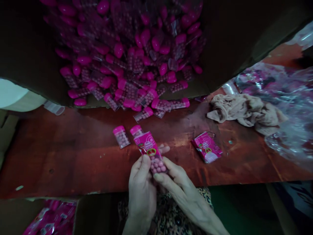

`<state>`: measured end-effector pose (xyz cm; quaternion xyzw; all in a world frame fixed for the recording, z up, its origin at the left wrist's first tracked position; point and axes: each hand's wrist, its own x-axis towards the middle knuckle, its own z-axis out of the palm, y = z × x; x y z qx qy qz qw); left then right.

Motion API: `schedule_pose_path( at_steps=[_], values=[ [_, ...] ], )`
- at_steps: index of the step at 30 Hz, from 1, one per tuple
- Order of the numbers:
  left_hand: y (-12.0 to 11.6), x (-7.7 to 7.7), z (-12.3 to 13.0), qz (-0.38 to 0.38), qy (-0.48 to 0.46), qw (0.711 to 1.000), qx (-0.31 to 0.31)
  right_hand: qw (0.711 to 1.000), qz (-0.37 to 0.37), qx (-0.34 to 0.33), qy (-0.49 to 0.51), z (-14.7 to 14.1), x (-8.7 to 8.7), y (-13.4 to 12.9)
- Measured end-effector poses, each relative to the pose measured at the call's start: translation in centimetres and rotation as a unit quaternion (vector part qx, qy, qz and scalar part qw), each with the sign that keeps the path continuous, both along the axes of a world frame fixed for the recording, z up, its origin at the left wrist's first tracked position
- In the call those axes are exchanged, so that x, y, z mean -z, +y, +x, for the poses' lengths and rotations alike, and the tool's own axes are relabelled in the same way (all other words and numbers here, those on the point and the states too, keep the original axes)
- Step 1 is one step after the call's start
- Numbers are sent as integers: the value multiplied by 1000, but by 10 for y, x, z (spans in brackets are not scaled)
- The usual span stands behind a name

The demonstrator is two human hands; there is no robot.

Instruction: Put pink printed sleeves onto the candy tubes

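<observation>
A small hand-packing workshop is shown. A stained, reddish workbench (73, 156) is backed at upper centre by a cardboard carton (29, 55) heaped with pink-capped candy tubes (127, 58). Crumpled plastic sheeting (288, 98) is piled at right, and pink packets (52, 217) are boxed at lower left.

Clear plastic tube (162, 163) of pink candies (156, 166), pink cap (135, 129) at its far end, tilted, middle inside a pink printed sleeve (146, 143)
</observation>
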<state>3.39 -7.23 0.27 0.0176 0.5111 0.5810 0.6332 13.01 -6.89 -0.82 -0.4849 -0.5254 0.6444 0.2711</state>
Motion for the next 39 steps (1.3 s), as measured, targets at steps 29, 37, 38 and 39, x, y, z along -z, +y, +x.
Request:
schedule_pose_path(
  at_steps=[29,37,38,39],
  values=[
    [-9,6,-13,85,31,995,49,994,50,-73,-69,-11,-15,-12],
    [-6,7,-18,63,10,998,-16,985,66,-102,-123,-11,-29,-3],
    [-6,6,-16,76,16,997,-7,985,67,-99,-122,-10,-29,-3],
    [-6,5,-15,89,24,996,12,986,69,-92,-120,-10,-29,-4]
  ],
)
